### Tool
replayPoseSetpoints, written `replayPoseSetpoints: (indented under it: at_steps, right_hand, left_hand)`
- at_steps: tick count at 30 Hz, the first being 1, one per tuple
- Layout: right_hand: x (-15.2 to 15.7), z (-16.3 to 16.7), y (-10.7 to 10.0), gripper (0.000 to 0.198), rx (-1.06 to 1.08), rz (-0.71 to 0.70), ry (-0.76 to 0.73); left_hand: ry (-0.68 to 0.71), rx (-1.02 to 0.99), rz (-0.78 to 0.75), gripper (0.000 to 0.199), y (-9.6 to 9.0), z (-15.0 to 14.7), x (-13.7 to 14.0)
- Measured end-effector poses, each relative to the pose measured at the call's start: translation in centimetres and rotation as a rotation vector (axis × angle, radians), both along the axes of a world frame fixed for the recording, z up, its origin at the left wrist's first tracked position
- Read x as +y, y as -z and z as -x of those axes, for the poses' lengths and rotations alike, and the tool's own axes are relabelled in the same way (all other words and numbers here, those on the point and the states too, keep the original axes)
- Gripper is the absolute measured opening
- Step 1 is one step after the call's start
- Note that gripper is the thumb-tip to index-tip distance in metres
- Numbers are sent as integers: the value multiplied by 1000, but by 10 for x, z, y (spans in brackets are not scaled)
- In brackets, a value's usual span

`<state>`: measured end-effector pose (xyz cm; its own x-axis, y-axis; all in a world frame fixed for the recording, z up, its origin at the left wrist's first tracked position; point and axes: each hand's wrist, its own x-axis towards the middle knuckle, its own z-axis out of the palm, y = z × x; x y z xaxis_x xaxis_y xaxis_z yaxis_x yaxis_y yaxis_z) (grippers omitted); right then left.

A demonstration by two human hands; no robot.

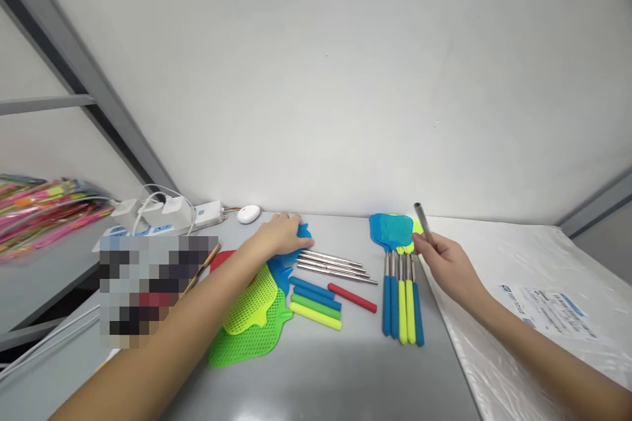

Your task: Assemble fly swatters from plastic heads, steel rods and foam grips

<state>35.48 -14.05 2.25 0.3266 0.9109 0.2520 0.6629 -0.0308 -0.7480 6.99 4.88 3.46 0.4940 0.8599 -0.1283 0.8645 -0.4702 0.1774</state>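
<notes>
My left hand (282, 237) rests on a blue fly swatter head (305, 233), its thumb and fingers spread apart, part of the head hidden beneath. Next to it lie more heads: a yellow one (254, 302), a green one (257, 342) and a red one (220, 260). My right hand (447, 266) is closed around a metal rod (421, 216), its hollow end pointing up. Below that hand are several fly swatters with blue handles (390, 306) and yellow handles (407, 312). Between the hands lie several metal rods (340, 266).
Loose handle grips in blue (316, 296), green (316, 306), yellow (316, 317) and red (352, 298) lie mid-table. A white oval case (248, 214) and a power strip with plugs (162, 227) stand at the back left. Plastic wrap (523, 270) covers the right side.
</notes>
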Motion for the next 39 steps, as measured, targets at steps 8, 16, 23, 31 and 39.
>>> replayPoseSetpoints:
  at_steps: [8,16,23,31,39]
  right_hand:
    - [1,-44,-7,42,39,128,-67]
    - [-12,-20,10,33,-199,317,-262]
    - [-4,69,0,26,-388,386,-379]
    - [-14,139,-3,23,-674,434,-449]
    - [-9,138,-5,15,-726,519,-418]
  left_hand:
    - [20,-137,-35,65,1,-4,22]
    - [174,-362,-55,55,-50,27,-8]
    - [543,-234,38,45,-36,57,-45]
    - [735,-196,40,29,-32,53,-35]
    - [796,-170,18,31,-35,35,-45]
